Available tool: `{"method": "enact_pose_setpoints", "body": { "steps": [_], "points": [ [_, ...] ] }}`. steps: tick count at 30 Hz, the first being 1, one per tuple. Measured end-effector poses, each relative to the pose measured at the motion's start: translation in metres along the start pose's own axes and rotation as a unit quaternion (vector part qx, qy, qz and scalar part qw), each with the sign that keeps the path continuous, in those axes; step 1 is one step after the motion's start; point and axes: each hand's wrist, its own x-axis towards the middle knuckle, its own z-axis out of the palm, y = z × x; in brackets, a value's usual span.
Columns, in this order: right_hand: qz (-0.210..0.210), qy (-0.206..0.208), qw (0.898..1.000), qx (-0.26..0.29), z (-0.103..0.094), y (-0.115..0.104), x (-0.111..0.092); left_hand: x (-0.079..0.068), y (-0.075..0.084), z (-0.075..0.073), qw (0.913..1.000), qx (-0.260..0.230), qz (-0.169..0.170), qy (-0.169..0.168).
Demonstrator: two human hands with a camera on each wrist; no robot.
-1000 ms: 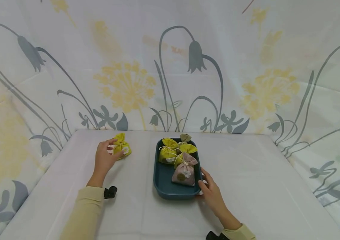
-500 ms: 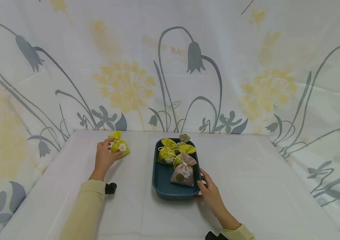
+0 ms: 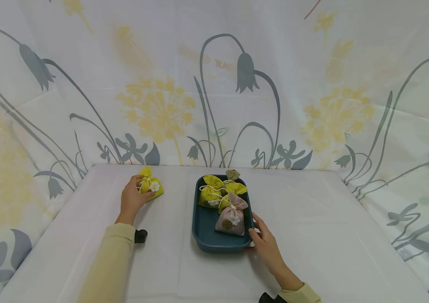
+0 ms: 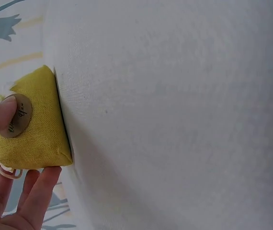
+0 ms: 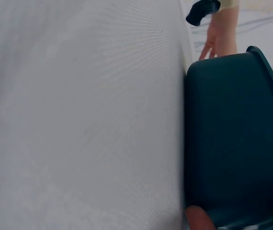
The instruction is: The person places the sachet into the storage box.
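My left hand [image 3: 131,200] holds a yellow drawstring pouch [image 3: 155,192] with a white flower, at the table's far left. In the left wrist view, the thumb lies on the round printed tag [image 4: 20,116] of this pouch. Its other fingers [image 4: 37,196] are along the opposite side, and the pouch's base sits right at the white cloth. At the near right corner of a dark teal tray [image 3: 214,240], my right hand [image 3: 269,248] grips the wall. One fingertip [image 5: 199,219] shows low by the tray's base in the right wrist view; the rest is mostly hidden.
Inside the tray stand yellow pouches [image 3: 211,191], a mauve pouch [image 3: 232,220] with a flower and round tag, and a beige-topped pouch [image 3: 233,174] behind. A white cloth [image 3: 313,219] covers the table; a flower-printed curtain [image 3: 294,84] rises behind it.
The left hand and yellow pouch have shifted slightly left since the first frame, and the pouch's flower has turned more toward the head camera. The right hand stays on the tray.
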Motion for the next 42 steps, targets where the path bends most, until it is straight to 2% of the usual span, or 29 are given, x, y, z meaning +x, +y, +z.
{"method": "enact_pose_setpoints", "body": {
  "steps": [8,13,18,26,34,42],
  "points": [
    [0.006,0.005,1.0,0.001,0.0,0.0,0.0,-0.001,0.0,0.0,0.9999,0.012,-0.005,-0.006],
    [-0.001,-0.002,1.0,0.004,0.0,0.0,-0.001,0.001,0.0,0.002,0.999,0.039,-0.015,-0.016],
    [-0.002,-0.008,1.0,0.01,0.001,0.0,-0.002,0.0,-0.002,0.005,0.9989,0.041,-0.021,-0.008],
    [-0.003,-0.006,1.0,0.002,0.0,-0.001,-0.002,-0.002,-0.003,0.005,0.9997,0.021,-0.006,0.011],
    [-0.013,-0.007,1.0,0.003,-0.002,-0.006,0.0,-0.008,0.001,-0.005,0.9997,0.001,0.026,0.0],
    [-0.004,-0.012,1.0,0.01,-0.002,-0.003,-0.001,-0.023,0.014,-0.016,0.998,-0.01,0.051,-0.036]
  ]
}}
